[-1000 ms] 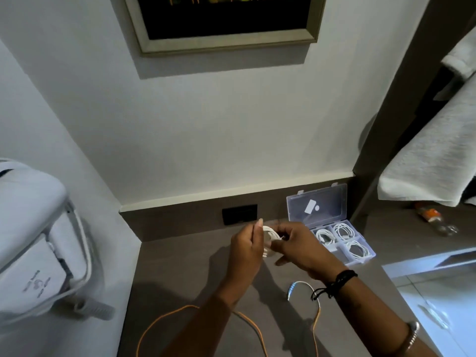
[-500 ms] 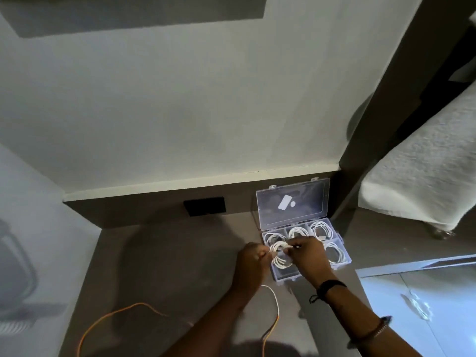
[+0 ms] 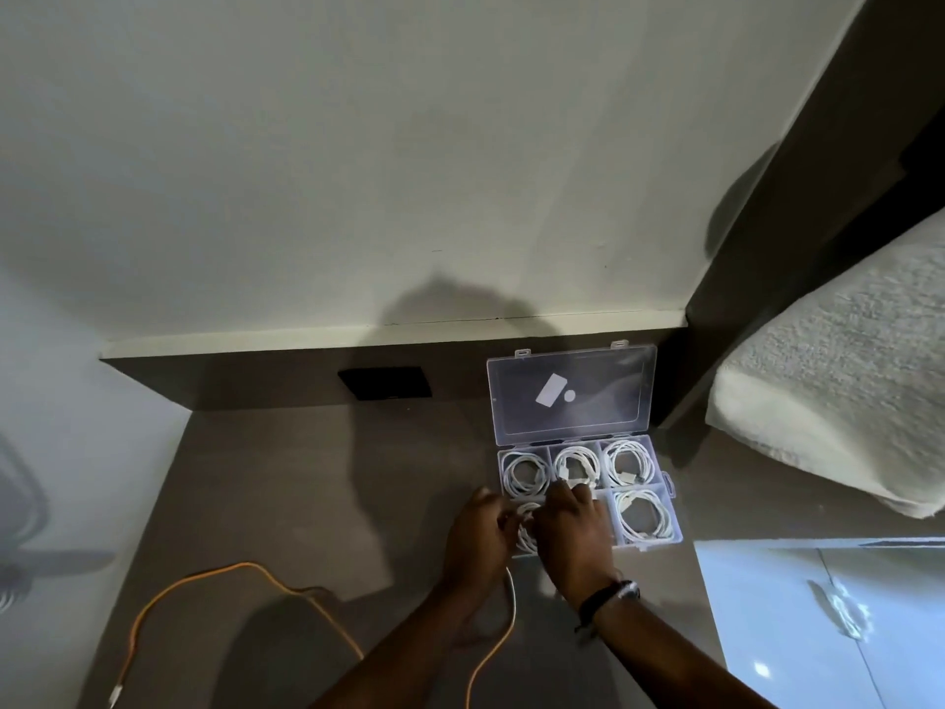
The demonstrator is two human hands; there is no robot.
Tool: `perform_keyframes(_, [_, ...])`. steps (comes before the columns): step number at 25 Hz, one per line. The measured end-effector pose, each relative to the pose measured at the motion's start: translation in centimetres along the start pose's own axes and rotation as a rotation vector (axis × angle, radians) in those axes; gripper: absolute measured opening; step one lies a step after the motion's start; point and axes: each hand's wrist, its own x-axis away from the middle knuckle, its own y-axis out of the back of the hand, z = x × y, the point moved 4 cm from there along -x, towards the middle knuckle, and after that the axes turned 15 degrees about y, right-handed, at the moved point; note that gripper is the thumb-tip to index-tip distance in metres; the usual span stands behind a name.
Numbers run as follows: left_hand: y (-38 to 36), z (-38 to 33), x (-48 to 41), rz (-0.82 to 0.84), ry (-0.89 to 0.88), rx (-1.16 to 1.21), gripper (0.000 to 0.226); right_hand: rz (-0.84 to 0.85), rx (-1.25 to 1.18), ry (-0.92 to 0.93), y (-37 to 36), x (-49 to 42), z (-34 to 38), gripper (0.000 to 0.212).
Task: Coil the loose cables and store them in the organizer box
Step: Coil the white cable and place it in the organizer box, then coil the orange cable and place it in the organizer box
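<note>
Both hands, left (image 3: 478, 537) and right (image 3: 572, 529), pinch a white coil (image 3: 526, 527) over the box (image 3: 670, 509) front-left compartment, at 3 o'clock on the tabletop (image 3: 307, 504); orange cable (image 3: 215, 575) at 7

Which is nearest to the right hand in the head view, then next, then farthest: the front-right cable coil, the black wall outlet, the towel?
From the right hand:
1. Front-right cable coil, in the organizer box compartment just to its right.
2. Black wall outlet, up and left, on the back panel.
3. Towel, far right.

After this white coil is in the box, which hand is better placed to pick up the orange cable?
Probably the left hand: the orange cable lies on its side, away from the organizer box.
</note>
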Motion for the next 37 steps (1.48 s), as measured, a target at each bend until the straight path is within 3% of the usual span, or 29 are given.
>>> perform_keyframes(3, [0.3,0.1,0.0,0.001,0.022,-0.026,0.013,0.130,0.055,0.102,0.0,-0.3,-0.3,0.006])
perform_keyframes(6, [1.0,0.2,0.2,-0.002,-0.009,0.024,0.010,0.243,-0.026,0.286,-0.1,-0.6,-1.1,0.028])
perform_keyframes(9, [1.7,0.5,0.3,0.015,0.039,0.095,0.007,0.146,-0.012,0.290,0.6,-0.3,-1.5,0.024])
perform_keyframes(12, [2.9,2.1,0.9,-0.017,0.060,0.158,0.009,0.042,-0.002,0.148,0.1,-0.2,-1.6,0.026])
perform_keyframes(15, [4.9,5.0,1.9,-0.053,0.077,0.191,0.021,0.011,-0.199,-0.075,0.6,-0.7,-1.6,0.033])
perform_keyframes(17, [6.0,6.7,2.5,-0.083,0.092,0.193,0.023,-0.172,-0.244,-0.190,1.3,0.3,-1.3,0.011])
perform_keyframes(19, [7.6,8.5,3.2,-0.113,0.067,0.162,0.021,-0.319,-0.248,-0.346,0.8,2.6,0.5,0.014])
perform_keyframes(20, [8.2,9.2,3.4,-0.112,0.039,0.143,0.019,-0.309,-0.284,-0.451,-0.3,3.9,1.7,0.017])
perform_keyframes(23, [9.6,10.6,4.1,-0.057,0.011,0.118,0.015,-0.031,-0.342,-0.621,-4.5,6.3,6.0,0.026])
perform_keyframes(26, [10.6,10.9,4.7,0.007,-0.081,0.091,0.012,-0.055,-0.476,-0.694,-6.0,5.7,7.4,0.016])
perform_keyframes(31, [12.0,12.0,5.8,0.032,-0.147,0.051,0.010,0.070,-0.192,-0.519,-6.8,4.6,9.5,0.025])
perform_keyframes(32, [12.5,11.9,6.0,0.024,-0.171,0.053,0.008,0.051,-0.186,-0.477,-6.5,4.5,10.0,0.024])
perform_keyframes(34, [13.6,11.2,6.3,0.042,-0.256,0.054,0.025,-0.051,-0.263,-0.366,-5.1,4.3,12.1,0.008])
perform_keyframes(36, [14.9,9.8,6.3,0.140,-0.306,0.065,0.042,-0.147,-0.334,-0.152,-2.8,3.6,14.9,0.013])
perform_keyframes(37, [15.9,8.8,6.4,0.235,-0.289,0.125,0.036,-0.196,-0.354,-0.048,-1.1,3.1,16.3,0.012])
